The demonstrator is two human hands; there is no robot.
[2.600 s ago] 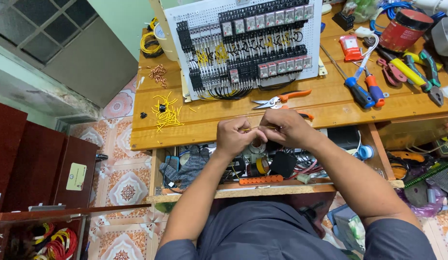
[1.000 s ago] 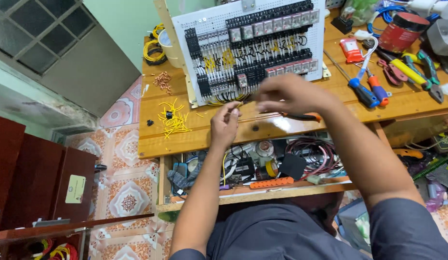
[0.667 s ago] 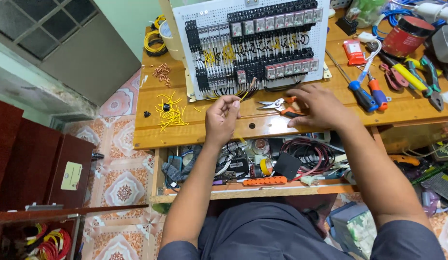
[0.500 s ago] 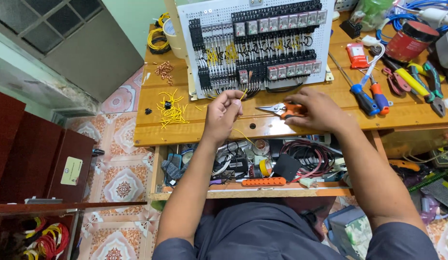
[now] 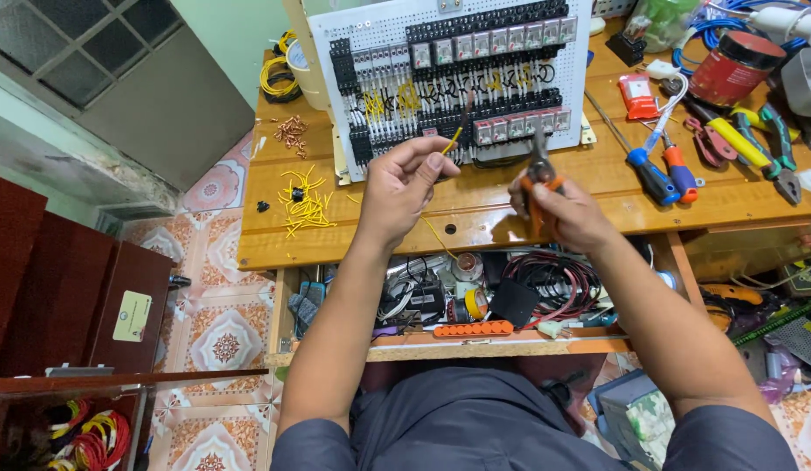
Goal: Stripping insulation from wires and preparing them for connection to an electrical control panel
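My left hand pinches a thin yellow wire whose tip points up toward the white perforated panel packed with black terminal blocks and relays. My right hand grips orange-handled cutters, jaws pointing up at the panel's lower edge. Both hands hover over the front of the wooden bench, a short gap between them.
Yellow wire offcuts and copper pieces lie at the bench's left. Screwdrivers, pliers and a red can fill the right side. An open shelf below holds cables and parts. Tiled floor and dark wooden furniture lie at left.
My right hand took the orange-handled cutters off the bench and raised them upright. My left hand lifted the yellow wire toward the panel.
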